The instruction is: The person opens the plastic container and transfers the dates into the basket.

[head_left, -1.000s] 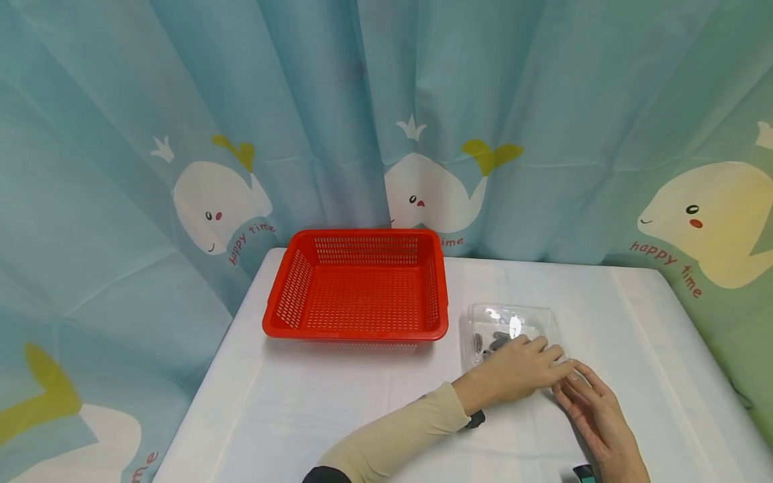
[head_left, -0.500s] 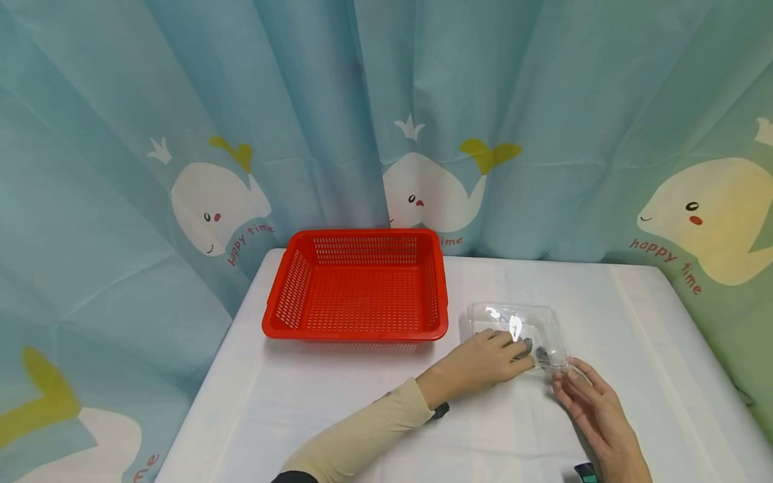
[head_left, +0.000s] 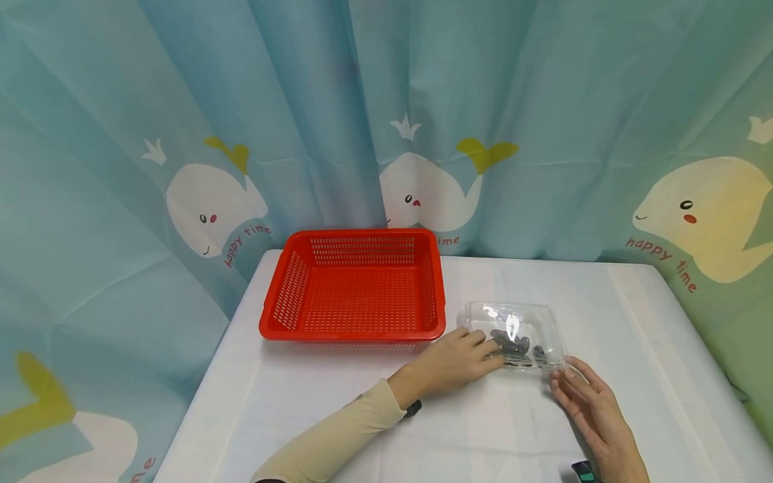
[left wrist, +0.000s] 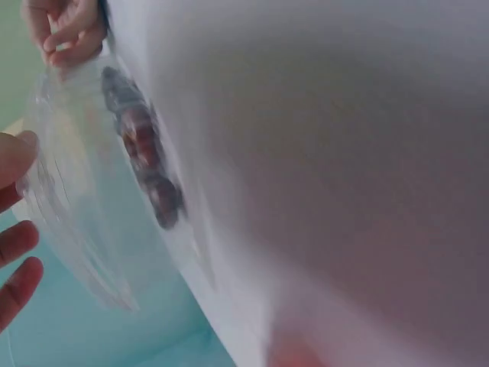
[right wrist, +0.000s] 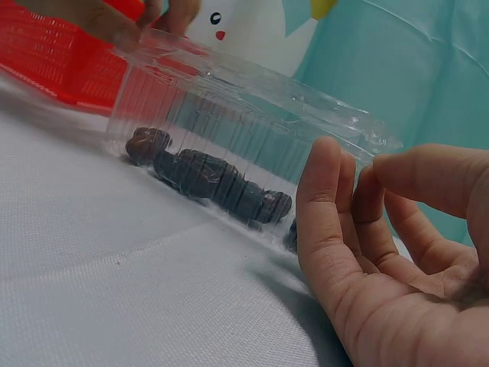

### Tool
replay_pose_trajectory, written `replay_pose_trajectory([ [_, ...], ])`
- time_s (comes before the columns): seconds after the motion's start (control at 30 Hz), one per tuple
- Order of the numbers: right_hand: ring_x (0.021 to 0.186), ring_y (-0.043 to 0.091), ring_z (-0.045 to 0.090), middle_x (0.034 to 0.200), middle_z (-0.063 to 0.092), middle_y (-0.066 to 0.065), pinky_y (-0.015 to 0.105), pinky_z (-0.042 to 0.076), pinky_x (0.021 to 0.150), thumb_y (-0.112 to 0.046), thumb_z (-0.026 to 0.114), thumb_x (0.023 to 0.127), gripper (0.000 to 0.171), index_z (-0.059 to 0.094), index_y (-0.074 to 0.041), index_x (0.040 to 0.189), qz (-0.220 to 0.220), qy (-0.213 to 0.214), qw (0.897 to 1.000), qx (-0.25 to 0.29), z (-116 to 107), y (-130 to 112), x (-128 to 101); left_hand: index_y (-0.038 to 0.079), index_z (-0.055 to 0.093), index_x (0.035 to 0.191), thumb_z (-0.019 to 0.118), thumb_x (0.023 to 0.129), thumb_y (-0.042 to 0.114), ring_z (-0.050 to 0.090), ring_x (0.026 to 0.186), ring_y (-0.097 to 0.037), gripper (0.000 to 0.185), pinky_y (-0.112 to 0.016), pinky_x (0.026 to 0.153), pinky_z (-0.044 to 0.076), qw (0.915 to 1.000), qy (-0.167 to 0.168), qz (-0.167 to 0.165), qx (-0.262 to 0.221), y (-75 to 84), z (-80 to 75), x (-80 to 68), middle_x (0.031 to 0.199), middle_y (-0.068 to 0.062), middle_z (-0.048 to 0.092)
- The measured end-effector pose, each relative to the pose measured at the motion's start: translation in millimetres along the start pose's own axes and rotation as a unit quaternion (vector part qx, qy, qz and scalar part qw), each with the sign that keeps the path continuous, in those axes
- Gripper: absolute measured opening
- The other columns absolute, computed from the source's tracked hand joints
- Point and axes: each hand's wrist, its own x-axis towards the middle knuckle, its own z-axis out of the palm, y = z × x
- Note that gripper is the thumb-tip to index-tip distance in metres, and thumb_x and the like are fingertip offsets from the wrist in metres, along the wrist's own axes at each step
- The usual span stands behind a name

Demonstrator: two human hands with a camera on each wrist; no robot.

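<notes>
Leftward along the near rim of the clear container [head_left: 539,315] your left hand [head_left: 448,361] had slid, away from your right hand [head_left: 594,406], which had held its place. From the head view, the container sat on the right half of the table [head_left: 477,429], short of the far edge, its long axis running left to right, roughly parallel to that edge. Dark pieces [head_left: 510,342] lay inside it. Your left hand was at the near left corner, your right at the near right one, so the container lay beyond and between both, neither hand clearly nearer. The red basket [head_left: 352,335] stood to the left, towards the table's far left corner.

From the left wrist, your left thumb and a fingertip met the rim while two other fingers stood apart from it; you could not tell from this whether they pinched or only pressed.

From the right wrist, your right thumb and forefinger were bent in at the container's near corner, pinching its rim. The long side stretched away from them to your left fingers at the opposite end, with the pieces low against the near wall.
</notes>
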Motion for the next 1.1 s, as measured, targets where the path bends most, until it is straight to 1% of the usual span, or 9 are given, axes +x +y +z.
replay_pose_trajectory([
  [0.13, 0.102, 0.008, 0.073, 0.112, 0.072, -0.004, 0.023, 0.060, 0.095, -0.004, 0.049, 0.109, 0.031, 0.067, -0.025, 0.124, 0.001, 0.002, 1.000, 0.000, 0.2, -0.1, 0.2, 0.033, 0.065, 0.121, 0.045, 0.109, 0.019, 0.062, 0.105, -0.009, 0.027, -0.022, 0.083, 0.051, 0.9998, 0.009, 0.006, 0.014, -5.6, 0.4, -10.2, 0.118, 0.014, 0.068],
  [0.27, 0.103, 0.008, 0.073, 0.112, 0.072, -0.004, 0.024, 0.059, 0.095, -0.005, 0.050, 0.109, 0.030, 0.068, -0.025, 0.124, 0.004, 0.007, 1.000, -0.001, 0.1, -0.4, -0.4, 0.030, 0.067, 0.120, 0.045, 0.109, 0.019, 0.064, 0.112, -0.009, 0.027, -0.023, 0.084, 0.053, 0.9993, 0.021, 0.019, 0.026, -9.5, 5.6, -19.7, 0.122, 0.012, 0.069],
  [0.4, 0.103, 0.008, 0.073, 0.112, 0.072, -0.005, 0.024, 0.059, 0.096, -0.005, 0.051, 0.109, 0.030, 0.068, -0.025, 0.124, 0.006, 0.012, 1.000, 0.000, -0.1, -0.5, -0.4, 0.027, 0.069, 0.114, 0.040, 0.108, 0.014, 0.065, 0.109, -0.010, 0.032, -0.023, 0.083, 0.053, 0.9975, 0.047, 0.030, 0.044, -12.5, 10.5, -26.9, 0.119, 0.009, 0.070],
  [0.6, 0.103, 0.009, 0.073, 0.114, 0.071, -0.005, 0.024, 0.059, 0.096, -0.005, 0.050, 0.109, 0.031, 0.067, -0.025, 0.125, 0.006, 0.010, 1.000, 0.005, -0.2, -0.2, 0.3, 0.026, 0.069, 0.110, 0.028, 0.109, 0.006, 0.066, 0.103, -0.012, 0.045, -0.024, 0.081, 0.053, 0.9927, 0.089, 0.038, 0.072, -15.6, 15.0, -29.6, 0.117, 0.008, 0.071],
  [0.7, 0.103, 0.009, 0.073, 0.114, 0.071, -0.005, 0.024, 0.059, 0.096, -0.006, 0.050, 0.109, 0.031, 0.068, -0.026, 0.125, 0.008, 0.012, 1.000, 0.004, 0.0, -0.6, 0.3, 0.026, 0.069, 0.108, 0.026, 0.108, 0.005, 0.067, 0.102, -0.012, 0.048, -0.024, 0.079, 0.054, 0.9909, 0.101, 0.042, 0.079, -15.7, 16.5, -29.3, 0.116, 0.008, 0.072],
  [0.8, 0.103, 0.009, 0.073, 0.113, 0.071, -0.004, 0.023, 0.059, 0.096, -0.007, 0.051, 0.109, 0.031, 0.068, -0.027, 0.124, 0.013, 0.019, 1.000, 0.002, 0.1, -1.5, -0.2, 0.026, 0.068, 0.107, 0.030, 0.107, 0.005, 0.067, 0.105, -0.012, 0.044, -0.024, 0.080, 0.055, 0.9916, 0.093, 0.047, 0.077, -14.5, 15.8, -28.0, 0.118, 0.008, 0.072],
  [0.97, 0.102, 0.009, 0.073, 0.112, 0.071, -0.004, 0.023, 0.060, 0.095, -0.006, 0.052, 0.109, 0.031, 0.069, -0.027, 0.123, 0.013, 0.023, 1.000, 0.011, -0.1, -2.7, -1.8, 0.024, 0.066, 0.110, 0.040, 0.107, 0.007, 0.065, 0.118, -0.014, 0.032, -0.024, 0.090, 0.056, 0.9952, 0.062, 0.055, 0.052, -11.7, 14.1, -26.2, 0.126, 0.006, 0.069],
  [1.1, 0.102, 0.010, 0.073, 0.112, 0.072, -0.004, 0.024, 0.060, 0.095, -0.005, 0.051, 0.109, 0.032, 0.069, -0.026, 0.124, 0.006, 0.016, 1.000, 0.019, -0.1, -2.7, -2.9, 0.023, 0.065, 0.114, 0.043, 0.106, 0.006, 0.063, 0.124, -0.016, 0.028, -0.024, 0.096, 0.055, 0.9963, 0.049, 0.062, 0.035, -9.8, 15.2, -24.9, 0.129, 0.004, 0.067],
])
